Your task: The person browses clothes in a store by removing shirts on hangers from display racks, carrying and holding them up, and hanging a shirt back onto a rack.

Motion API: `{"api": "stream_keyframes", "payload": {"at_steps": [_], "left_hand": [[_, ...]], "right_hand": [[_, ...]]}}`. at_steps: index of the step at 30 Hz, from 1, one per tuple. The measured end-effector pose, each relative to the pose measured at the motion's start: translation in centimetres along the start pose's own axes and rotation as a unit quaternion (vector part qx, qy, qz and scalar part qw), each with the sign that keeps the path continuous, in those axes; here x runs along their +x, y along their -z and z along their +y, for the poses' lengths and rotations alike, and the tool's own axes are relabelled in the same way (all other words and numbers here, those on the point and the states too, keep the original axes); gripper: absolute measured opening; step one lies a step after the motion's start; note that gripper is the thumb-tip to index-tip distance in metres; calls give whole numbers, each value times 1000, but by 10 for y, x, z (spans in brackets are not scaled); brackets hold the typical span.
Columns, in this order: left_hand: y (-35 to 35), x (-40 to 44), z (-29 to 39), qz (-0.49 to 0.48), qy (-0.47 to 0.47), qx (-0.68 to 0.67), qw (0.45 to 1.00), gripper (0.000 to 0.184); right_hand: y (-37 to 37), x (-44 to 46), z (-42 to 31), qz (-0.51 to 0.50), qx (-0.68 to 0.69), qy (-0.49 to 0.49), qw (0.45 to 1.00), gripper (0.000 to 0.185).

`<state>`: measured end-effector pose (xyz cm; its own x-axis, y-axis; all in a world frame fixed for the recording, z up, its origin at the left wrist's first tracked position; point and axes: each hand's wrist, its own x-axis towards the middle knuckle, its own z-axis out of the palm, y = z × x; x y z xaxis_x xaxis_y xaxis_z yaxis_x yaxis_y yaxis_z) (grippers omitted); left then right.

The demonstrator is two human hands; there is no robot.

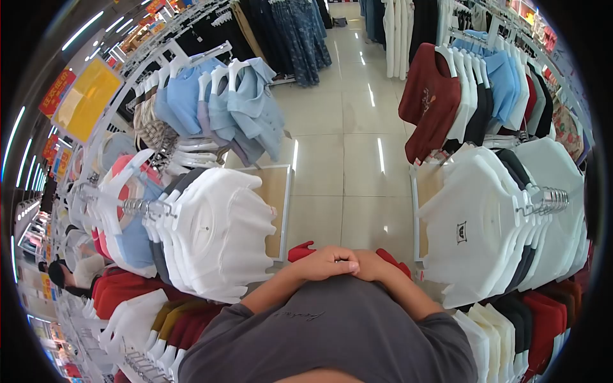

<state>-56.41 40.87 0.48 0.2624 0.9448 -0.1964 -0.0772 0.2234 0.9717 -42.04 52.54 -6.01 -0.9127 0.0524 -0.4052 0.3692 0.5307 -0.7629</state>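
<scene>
Both hands meet in front of the dark grey shirt [325, 319] at waist height. My left hand [329, 262] is closed, its thumb and fingers lying against my right hand [372, 265], whose fingers are hidden. A red object [300, 251] shows beyond my left hand, and another red piece [393, 261] sticks out past my right hand. Whether either hand holds the red pieces cannot be made out. Hanging white tops [220, 233] are nearest on the left, and white tops with a small dark print [472, 223] hang on the right.
Glossy floor tiles [345, 159] run forward between the clothes racks. Blue tops [252, 105] hang at front left, a dark red top [431, 96] at front right. Wooden bases [278, 204] edge the aisle. A person [83, 271] is at far left, beyond the racks.
</scene>
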Motion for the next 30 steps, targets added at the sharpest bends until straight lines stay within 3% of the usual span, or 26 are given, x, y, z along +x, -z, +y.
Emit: {"api": "stream_keyframes", "payload": {"at_steps": [8,14,22,25,30], "left_hand": [[59,73,2,-85,16,12,996,24],[136,133,23,-135,10,31,990,26],[256,190,68,-166,-9,19,986,26],[288,205,79,-172,27,19,985,25],[320,230,84,-185,4,19,983,22]], "right_hand": [[34,27,46,99,74,-21,992,40],[107,65,43,146,73,-90,982,42],[211,151,31,151,72,-100,981,41],[227,181,39,166,82,-99,978,41],[254,206,48,173,98,-120,973,43]]}}
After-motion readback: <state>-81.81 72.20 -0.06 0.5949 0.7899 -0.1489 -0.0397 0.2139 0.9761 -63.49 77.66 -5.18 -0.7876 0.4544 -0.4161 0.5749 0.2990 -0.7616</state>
